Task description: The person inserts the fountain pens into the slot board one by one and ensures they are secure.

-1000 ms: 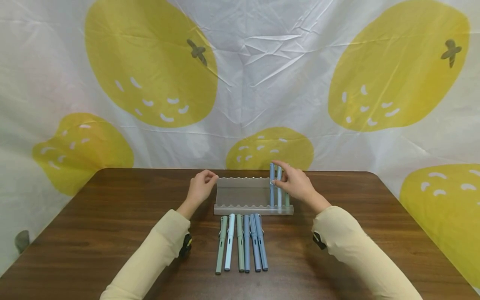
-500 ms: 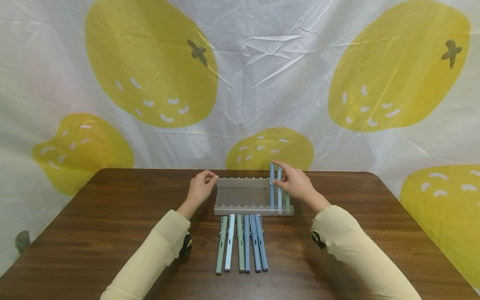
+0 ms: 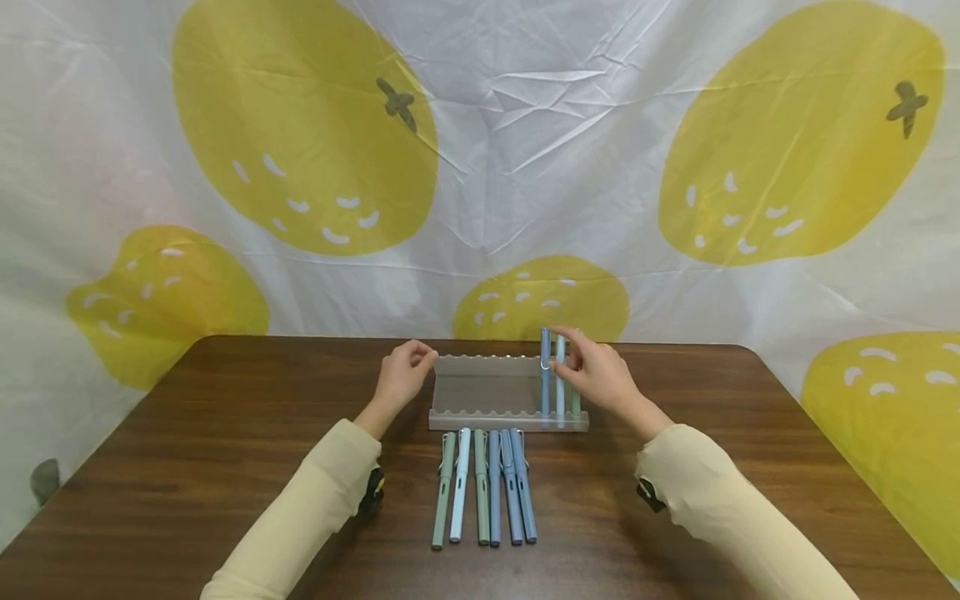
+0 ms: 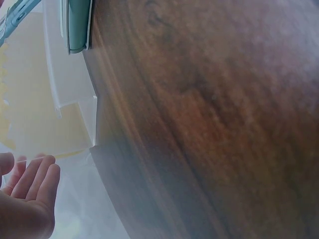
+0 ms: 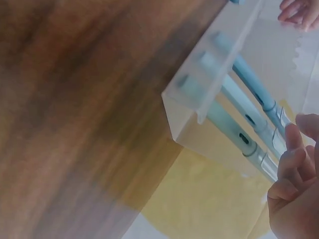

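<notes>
A translucent pen rack (image 3: 480, 385) with scalloped edges stands at the back of the table. Three pens lean in its right end: a blue pen (image 3: 545, 375), a pale blue pen (image 3: 560, 383) and a green pen (image 3: 575, 402), the last partly behind my right hand. My left hand (image 3: 402, 375) pinches the rack's upper left corner between thumb and fingers. Beside the blue pen's cap is my right hand (image 3: 600, 375), thumb and forefinger apart, with nothing gripped. In the right wrist view, the fingertips are close to the caps of the standing pens.
In front of the rack, several capped pens lie side by side on the brown table (image 3: 300, 392), among them a green pen (image 3: 442, 492), a pale blue pen (image 3: 460, 487) and a blue pen (image 3: 494, 492). Behind the table hangs a white cloth (image 3: 510, 167) with yellow fruit prints.
My right hand has let go of the blue pen and drawn slightly right and back. The left hand and the rack have stayed in place.
</notes>
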Demonstrator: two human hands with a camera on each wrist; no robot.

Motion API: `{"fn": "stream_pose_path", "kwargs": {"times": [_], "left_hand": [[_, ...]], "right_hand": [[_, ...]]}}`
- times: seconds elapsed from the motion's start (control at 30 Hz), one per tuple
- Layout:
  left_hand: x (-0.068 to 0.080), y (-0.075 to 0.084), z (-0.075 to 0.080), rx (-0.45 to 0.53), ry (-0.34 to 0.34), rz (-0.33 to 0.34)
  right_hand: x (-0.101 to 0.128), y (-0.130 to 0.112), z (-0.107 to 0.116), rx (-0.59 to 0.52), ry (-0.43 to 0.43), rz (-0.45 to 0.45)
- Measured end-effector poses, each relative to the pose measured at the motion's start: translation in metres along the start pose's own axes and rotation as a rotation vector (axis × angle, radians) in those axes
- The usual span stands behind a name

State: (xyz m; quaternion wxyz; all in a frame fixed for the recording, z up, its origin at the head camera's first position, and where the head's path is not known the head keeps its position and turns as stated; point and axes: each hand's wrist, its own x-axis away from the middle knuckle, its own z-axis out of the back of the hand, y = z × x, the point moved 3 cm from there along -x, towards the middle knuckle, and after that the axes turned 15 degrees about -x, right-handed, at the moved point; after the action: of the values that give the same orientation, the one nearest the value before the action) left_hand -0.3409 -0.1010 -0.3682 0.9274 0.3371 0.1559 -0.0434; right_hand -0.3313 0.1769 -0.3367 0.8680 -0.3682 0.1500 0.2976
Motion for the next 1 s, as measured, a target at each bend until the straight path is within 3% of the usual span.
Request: {"fn": "stream_pose_path", "kwargs": {"times": [0.6, 1.0], "left_hand": [[0.001, 0.002, 0.001, 0.013, -0.006, 0.005], [0.001, 0.000, 0.000, 0.021, -0.007, -0.004]], "right_hand": [[0.035, -0.003, -0.024, -0.061, -0.108, -0.027], [0.050, -0.007, -0.037, -0.150, -0.237, -0.057]]}}
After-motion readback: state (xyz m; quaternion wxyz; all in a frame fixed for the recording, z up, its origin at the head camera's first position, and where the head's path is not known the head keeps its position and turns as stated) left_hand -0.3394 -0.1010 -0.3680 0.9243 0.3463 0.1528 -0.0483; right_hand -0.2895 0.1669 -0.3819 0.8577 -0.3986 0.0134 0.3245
